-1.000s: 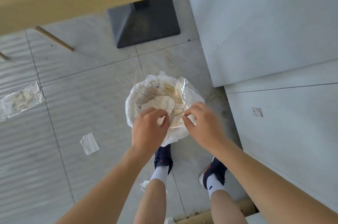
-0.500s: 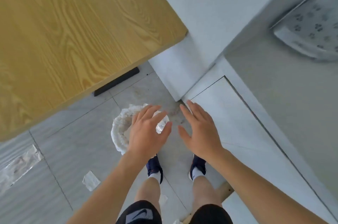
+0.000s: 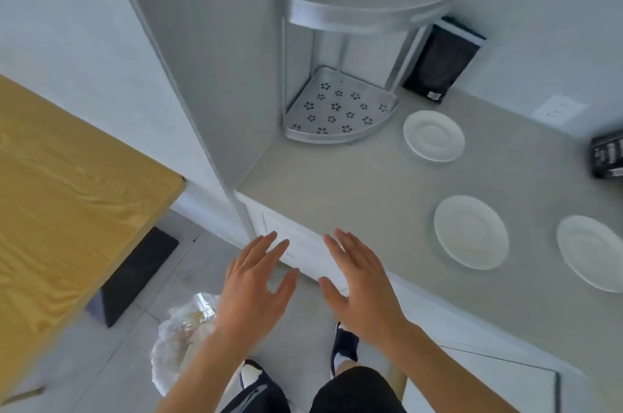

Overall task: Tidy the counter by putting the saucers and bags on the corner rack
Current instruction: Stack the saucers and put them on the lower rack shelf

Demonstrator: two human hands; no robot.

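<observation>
Three white saucers lie on the grey counter (image 3: 337, 183): one (image 3: 434, 135) just right of the rack, one (image 3: 471, 231) nearer me, one (image 3: 590, 251) at the right edge. A two-tier metal corner rack (image 3: 337, 105) stands in the counter's back corner, both shelves bare. A black bag (image 3: 440, 65) leans against the wall right of the rack. Another black bag (image 3: 608, 154) is cut off at the right edge. My left hand (image 3: 254, 284) and my right hand (image 3: 359, 281) hover with fingers spread, holding nothing, in front of the counter's near edge.
A wooden table (image 3: 67, 196) fills the left side. A lined waste bin (image 3: 183, 338) sits on the tiled floor below my left arm. A white wall socket (image 3: 559, 109) is behind the counter. White cabinet fronts (image 3: 296, 244) run under the counter.
My view rose from the floor bin to the counter and rack. Both hands let go of the bin's plastic liner and lifted, fingers spread.
</observation>
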